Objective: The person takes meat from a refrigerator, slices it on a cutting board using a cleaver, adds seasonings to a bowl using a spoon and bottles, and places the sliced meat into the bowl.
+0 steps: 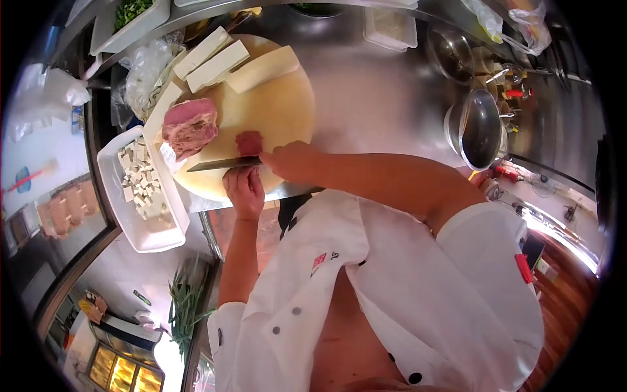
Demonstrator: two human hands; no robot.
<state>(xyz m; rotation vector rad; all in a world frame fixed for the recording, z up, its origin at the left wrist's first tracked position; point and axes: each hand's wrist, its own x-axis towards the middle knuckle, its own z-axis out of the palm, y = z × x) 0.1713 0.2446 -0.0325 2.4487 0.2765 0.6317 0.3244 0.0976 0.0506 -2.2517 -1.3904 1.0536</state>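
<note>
White jacket (405, 294) nearest | left hand (245, 191) by board (277, 111)'s near edge, fingers bunched at blade, hold unclear; knife (222, 164) axis left-right; red meat piece (249, 143) just beyond it, toward near edge; right hand (294, 161) nearer, curled round handle end | tub (160, 230) 1, cubes (140, 179) uncountable; meat chunk (189, 128) 1, left edge; pale blocks (264, 69) 3+, far edge; knife 1; red piece 1

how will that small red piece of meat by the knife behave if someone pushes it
The meat piece is probably light, being far smaller than the pink chunk nearby. Its squarish outline suggests it would likely slide rather than roll.
</note>
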